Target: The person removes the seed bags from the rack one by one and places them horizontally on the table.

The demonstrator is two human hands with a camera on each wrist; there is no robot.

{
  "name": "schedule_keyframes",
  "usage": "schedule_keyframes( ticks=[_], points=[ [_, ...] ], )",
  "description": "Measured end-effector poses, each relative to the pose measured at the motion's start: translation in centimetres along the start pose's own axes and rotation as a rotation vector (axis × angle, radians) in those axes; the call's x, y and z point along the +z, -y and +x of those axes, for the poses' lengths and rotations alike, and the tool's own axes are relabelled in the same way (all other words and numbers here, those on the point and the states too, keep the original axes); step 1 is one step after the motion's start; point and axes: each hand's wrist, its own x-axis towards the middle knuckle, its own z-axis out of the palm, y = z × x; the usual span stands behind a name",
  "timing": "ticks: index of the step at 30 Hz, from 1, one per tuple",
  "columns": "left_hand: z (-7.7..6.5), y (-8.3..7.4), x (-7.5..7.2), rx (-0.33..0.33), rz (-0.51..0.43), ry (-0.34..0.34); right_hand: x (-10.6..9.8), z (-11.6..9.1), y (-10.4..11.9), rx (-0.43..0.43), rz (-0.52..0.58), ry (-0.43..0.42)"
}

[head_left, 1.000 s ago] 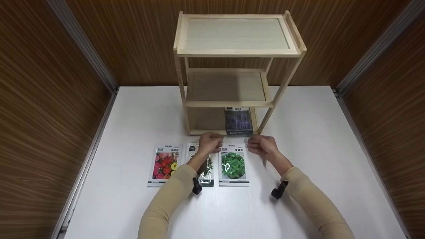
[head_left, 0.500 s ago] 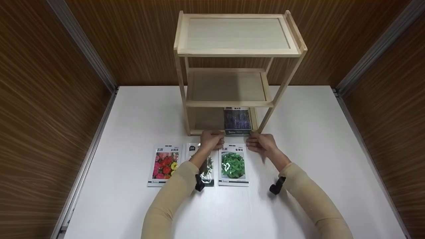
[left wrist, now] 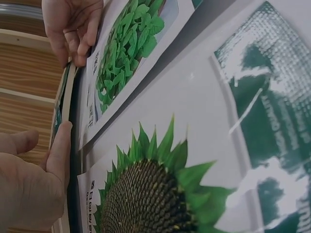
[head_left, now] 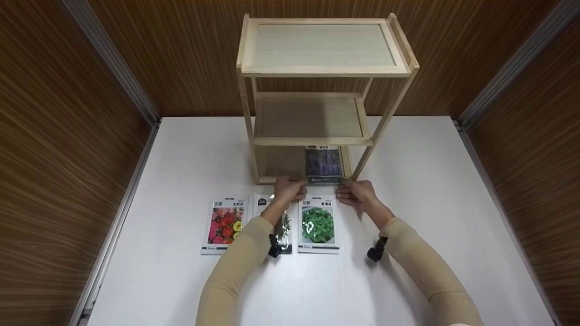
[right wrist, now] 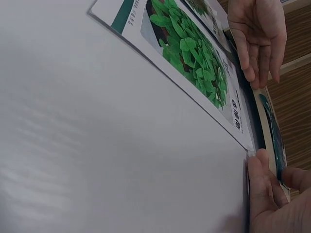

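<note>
A seed packet with a purple lavender picture (head_left: 323, 163) lies on the right part of the bottom shelf (head_left: 283, 163), its dark lower edge at the shelf's front rim. At its lower left corner is my left hand (head_left: 286, 190), forefinger straight along the rim, thumb apart from it in the left wrist view. My right hand (head_left: 358, 192) is at the other lower corner. In the right wrist view its thumb (right wrist: 295, 178) touches the packet's end, while its straight fingers lie against the rim. Below the hands lies a packet with green mint leaves (head_left: 318, 225).
The three-tier wooden rack (head_left: 324, 45) stands at the back of the white table (head_left: 158, 217). A sunflower packet (left wrist: 150, 199) lies left of the mint one, partly under my left forearm. Farther left is a packet with red and yellow flowers (head_left: 224, 226). Wood-grain walls (head_left: 190, 54) surround the table.
The lavender packet has shifted slightly left and back onto the shelf. Both hands have moved a little forward with it, and my left hand has come nearer its corner.
</note>
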Motion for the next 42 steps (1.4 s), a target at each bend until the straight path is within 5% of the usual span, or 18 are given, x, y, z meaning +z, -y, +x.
schedule_keyframes(
  ticks=[11, 18, 42],
  points=[
    [-0.1, -0.1, -0.2, 0.000, 0.032, -0.002, 0.0, 0.0, -0.1, -0.002, 0.011, 0.014],
    [0.0, 0.0, 0.0, 0.010, -0.096, 0.065, -0.1, -0.2, -0.3, 0.029, 0.050, 0.030],
    [0.0, 0.3, 0.9, -0.006, -0.006, -0.018, -1.6, -1.4, -1.2, 0.034, -0.079, 0.059]
  ],
)
